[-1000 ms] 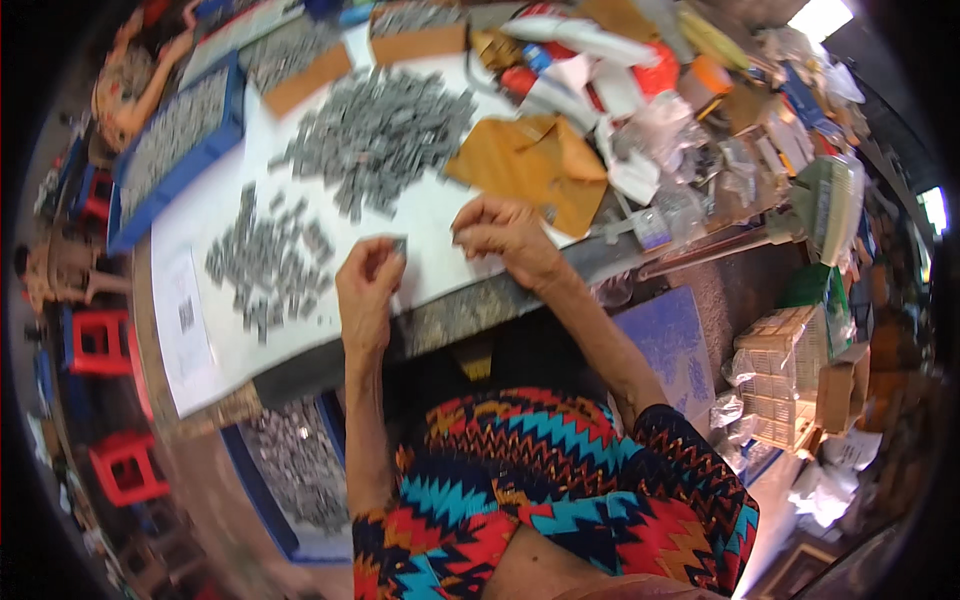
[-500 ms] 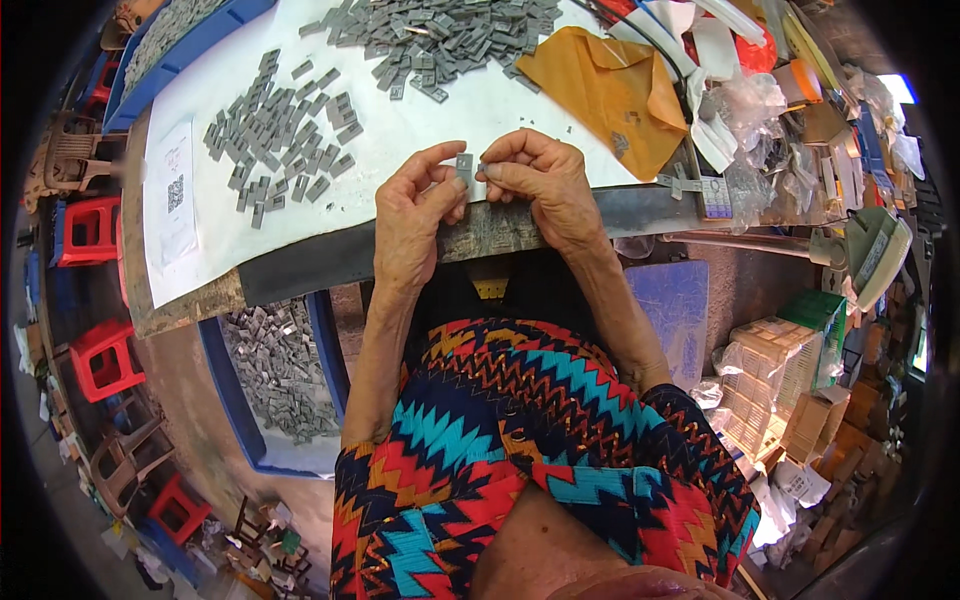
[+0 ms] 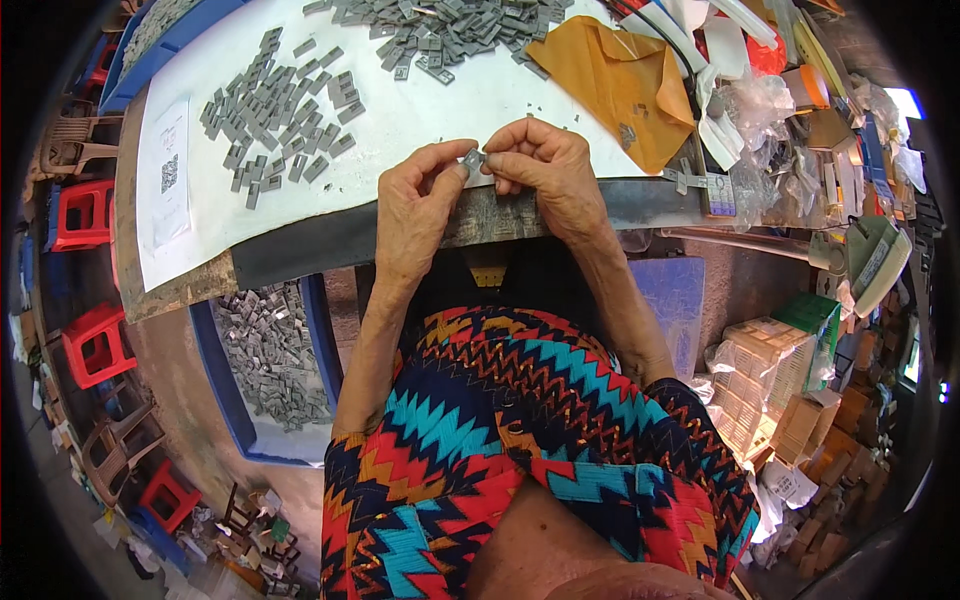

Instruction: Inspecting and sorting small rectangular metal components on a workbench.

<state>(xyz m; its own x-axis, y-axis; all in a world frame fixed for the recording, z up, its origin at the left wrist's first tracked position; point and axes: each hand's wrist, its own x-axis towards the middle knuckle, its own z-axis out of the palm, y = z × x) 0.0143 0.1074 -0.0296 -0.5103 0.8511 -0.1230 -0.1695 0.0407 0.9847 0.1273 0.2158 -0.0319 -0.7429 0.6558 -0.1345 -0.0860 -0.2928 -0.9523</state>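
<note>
Above the near edge of the table, my left hand (image 3: 420, 205) pinches a small grey rectangular part (image 3: 473, 160) between thumb and finger. My right hand (image 3: 555, 175) is closed beside it, its thumb and fingertip on a tiny dark piece (image 3: 485, 158) that meets the grey part's right side. Whether the two are joined is too small to tell. On the white sheet (image 3: 390, 130) beyond my hands lie a spread group of similar grey parts (image 3: 290, 125) at the left and a denser heap (image 3: 450, 40) at the far middle.
A brown envelope (image 3: 620, 80) with tiny bits on it lies right of the heap. Plastic bags (image 3: 755, 110) clutter the far right. A blue bin (image 3: 213, 365) of grey parts stands below the table's left; another blue tray (image 3: 195, 45) is far left. Red stools (image 3: 85, 215) stand at left.
The grey part has been tilted from upright to slanted. My hands have come closer together, and the tiny piece now touches or nearly touches the part. My head view has shifted slightly.
</note>
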